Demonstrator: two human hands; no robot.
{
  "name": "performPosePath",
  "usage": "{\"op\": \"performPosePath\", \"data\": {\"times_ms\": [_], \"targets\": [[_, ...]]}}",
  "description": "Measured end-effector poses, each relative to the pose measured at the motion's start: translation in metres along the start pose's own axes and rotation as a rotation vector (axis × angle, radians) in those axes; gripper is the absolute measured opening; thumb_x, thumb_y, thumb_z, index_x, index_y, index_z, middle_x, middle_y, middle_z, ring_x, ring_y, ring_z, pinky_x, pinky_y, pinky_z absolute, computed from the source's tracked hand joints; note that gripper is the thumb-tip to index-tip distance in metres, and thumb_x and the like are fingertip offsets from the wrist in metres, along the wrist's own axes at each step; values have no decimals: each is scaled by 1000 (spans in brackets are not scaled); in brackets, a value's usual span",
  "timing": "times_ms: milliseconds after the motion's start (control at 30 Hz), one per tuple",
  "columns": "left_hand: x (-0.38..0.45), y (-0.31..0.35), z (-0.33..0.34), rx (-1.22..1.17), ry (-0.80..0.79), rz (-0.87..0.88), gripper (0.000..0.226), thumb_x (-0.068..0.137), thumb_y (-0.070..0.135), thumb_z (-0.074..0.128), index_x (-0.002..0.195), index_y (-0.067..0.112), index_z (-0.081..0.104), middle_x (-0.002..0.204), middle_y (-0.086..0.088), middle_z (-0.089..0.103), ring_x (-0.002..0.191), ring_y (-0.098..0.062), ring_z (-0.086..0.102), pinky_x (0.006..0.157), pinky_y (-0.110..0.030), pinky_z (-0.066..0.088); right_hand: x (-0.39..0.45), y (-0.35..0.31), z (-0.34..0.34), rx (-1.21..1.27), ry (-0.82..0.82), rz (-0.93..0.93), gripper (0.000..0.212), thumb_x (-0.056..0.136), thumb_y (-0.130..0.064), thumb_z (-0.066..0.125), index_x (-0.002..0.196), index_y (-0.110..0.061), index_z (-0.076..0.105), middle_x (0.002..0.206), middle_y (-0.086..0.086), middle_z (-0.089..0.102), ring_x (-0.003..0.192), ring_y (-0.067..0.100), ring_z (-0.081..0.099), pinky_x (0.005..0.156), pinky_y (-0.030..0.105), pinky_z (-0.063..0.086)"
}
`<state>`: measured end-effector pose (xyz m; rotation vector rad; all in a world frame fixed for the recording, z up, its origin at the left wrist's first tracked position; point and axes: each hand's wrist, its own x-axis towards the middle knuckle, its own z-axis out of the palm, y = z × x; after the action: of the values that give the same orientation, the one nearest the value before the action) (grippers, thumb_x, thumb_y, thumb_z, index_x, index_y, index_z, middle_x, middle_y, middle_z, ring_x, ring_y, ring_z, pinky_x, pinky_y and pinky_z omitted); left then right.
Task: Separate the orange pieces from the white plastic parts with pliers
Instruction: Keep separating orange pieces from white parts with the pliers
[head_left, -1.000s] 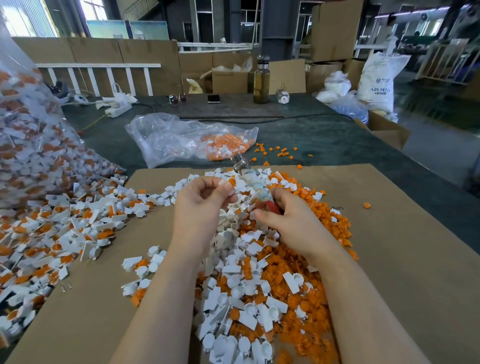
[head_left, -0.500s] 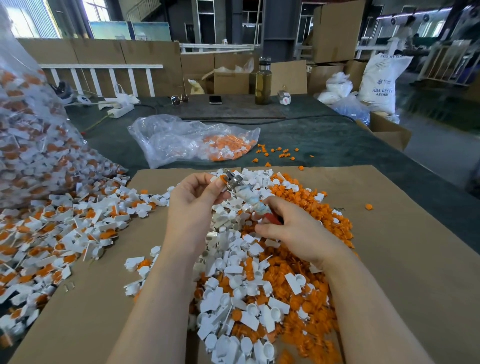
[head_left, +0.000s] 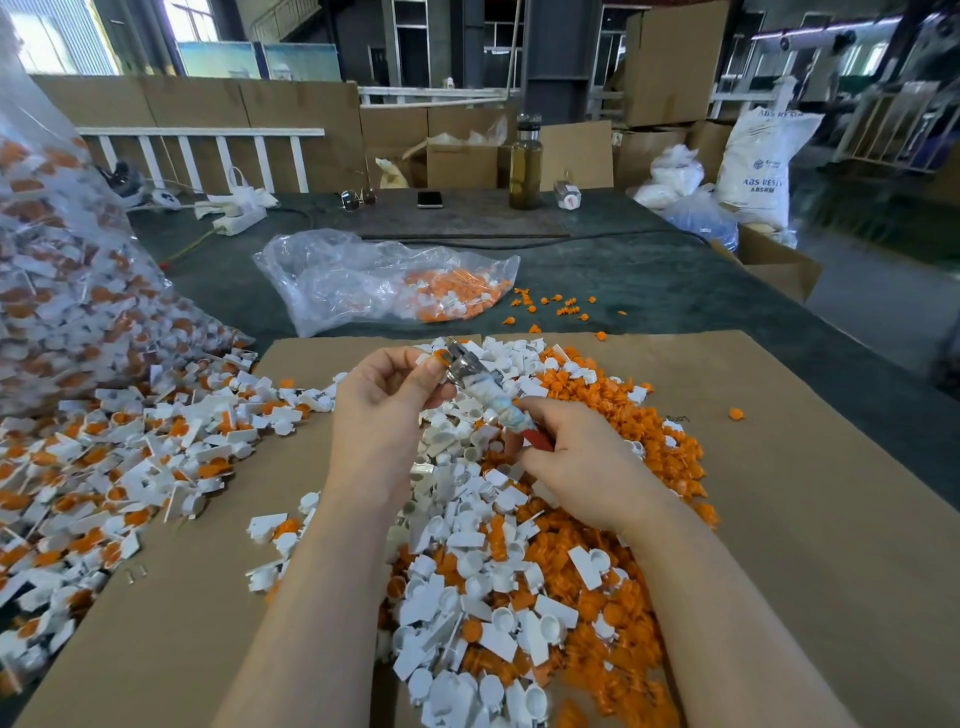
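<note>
Cardboard sheet (head_left: 779, 519) covers the near table. Large clear bag (head_left: 62, 270) at far left, spilling unsorted white-and-orange parts (head_left: 130, 457). Centre heap: white plastic parts (head_left: 467, 571), with orange pieces (head_left: 649, 447) massed along its right side. Right hand (head_left: 587, 467) curls round the red handles of the pliers (head_left: 483, 387), which slant up-left. Left hand (head_left: 389, 400) pinches a small part (head_left: 439, 357) at the metal nose; whether the nose is closed on it cannot be told.

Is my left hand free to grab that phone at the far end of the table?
Probably not: the left hand is pinching a part at the pliers, and the phone lies far beyond the parts pile.
</note>
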<state>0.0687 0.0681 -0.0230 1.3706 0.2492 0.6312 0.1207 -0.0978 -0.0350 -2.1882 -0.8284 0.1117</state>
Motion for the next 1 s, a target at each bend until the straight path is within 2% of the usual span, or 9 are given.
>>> {"op": "performPosePath", "data": {"times_ms": [167, 300, 433, 533, 600, 700, 800, 900, 1000], "targets": [[1, 2, -2, -48, -7, -66, 12, 93, 3, 62, 83, 9, 64, 63, 9, 66, 61, -5, 65, 69, -18, 56, 0, 1, 2, -32, 1, -9, 10, 86, -20, 53, 83, -30, 57, 75, -8, 59, 65, 8, 54, 56, 32, 43], [2, 3, -8, -189, 53, -239, 5, 92, 10, 65, 88, 9, 68, 74, 1, 75, 68, -9, 72, 68, -21, 60, 1, 3, 5, -96, 66, -1, 27, 88, -21, 58, 70, -36, 43, 67, -11, 51, 58, 5, 47, 53, 23, 31], [11, 6, -22, -394, 260, -374, 12, 93, 12, 63, 102, 5, 67, 89, -7, 78, 79, -11, 76, 62, -20, 59, 3, 5, 4, -111, 150, 53, 26, 92, -29, 58, 70, -36, 45, 66, -12, 52, 59, 3, 51, 51, 20, 32], [18, 7, -39, -627, 468, -440, 12, 97, 12, 59, 107, 7, 63, 82, -5, 78, 77, -9, 75, 58, -18, 57, 4, 9, 3, -121, 245, 103, 27, 93, -32, 57, 68, -28, 45, 63, -8, 50, 56, 8, 48, 50, 24, 30], [22, 6, -52, -789, 567, -436, 16, 101, 11, 53, 115, 7, 61, 78, -5, 77, 75, -8, 75, 60, -18, 58, 5, 10, 2, -141, 298, 139, 30, 94, -32, 54, 66, -29, 43, 61, -9, 48, 55, 8, 46, 49, 23, 27], [27, 3, -69, -993, 672, -404, 24, 104, 10, 43, 126, 8, 55, 90, -8, 77, 81, -10, 75, 66, -21, 60, 5, 10, 0, -135, 380, 197, 32, 96, -35, 53, 65, -30, 45, 58, -8, 50, 51, 7, 47, 44, 17, 26], [27, 0, -76, -1121, 742, -360, 25, 104, 7, 43, 124, 4, 58, 98, -10, 76, 84, -13, 76, 74, -24, 61, 6, 10, -2, -134, 398, 240, 31, 97, -37, 53, 67, -31, 47, 60, -8, 54, 50, 7, 50, 38, 14, 30], [25, 1, -75, -1183, 761, -309, 25, 102, 6, 46, 123, 2, 59, 102, -12, 73, 90, -18, 74, 71, -27, 61, 6, 10, -2, -155, 398, 248, 31, 97, -37, 53, 67, -31, 47, 60, -8, 53, 50, 7, 49, 38, 13, 29], [24, 1, -72, -1176, 701, -264, 30, 103, 11, 47, 132, 8, 55, 112, -14, 69, 95, -20, 73, 73, -31, 61, 7, 10, -2, -159, 397, 251, 31, 97, -36, 52, 67, -29, 49, 60, -8, 53, 49, 8, 49, 37, 13, 29]]}}
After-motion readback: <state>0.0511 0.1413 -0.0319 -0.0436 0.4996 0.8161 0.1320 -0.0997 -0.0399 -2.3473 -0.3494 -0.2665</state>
